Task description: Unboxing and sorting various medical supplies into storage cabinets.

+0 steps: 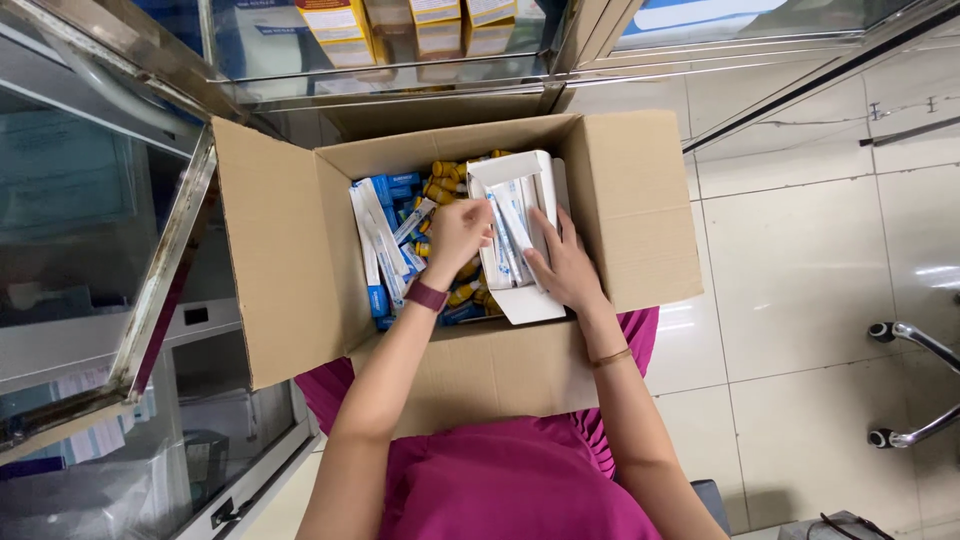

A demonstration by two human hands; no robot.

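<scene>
We see a large cardboard carton [300, 250] resting on the lap, flaps folded outward, which keeps its contents open to both hands. Inside sits a smaller white inner box [520, 290], lid flap standing up at the far end, holding long white-and-blue packets [512, 235] laid lengthwise.

Left hand [457, 232]: fingers curled together at the near-left edge of the white inner box. We judge they pinch the end of one packet, but the fingertips are turned away from the camera, so we cannot tell the grip for certain. A dark red wristband [427, 296] sits at the wrist.

Right hand [566, 265]: fingers spread apart and laid flat on the right wall of the white inner box, clamped on nothing. We judge this steadies the box so it does not shift.

To the left of the left hand: more blue-and-white packs [385, 235] standing on edge. Beyond and beneath it: small yellow bottles [445, 178], loosely piled.

The white inner box looks like thin card, lightly creased, with its packets packed closely side by side.

Beyond the carton: a glass shelf [390, 70] carrying yellow boxes [335, 30].
</scene>
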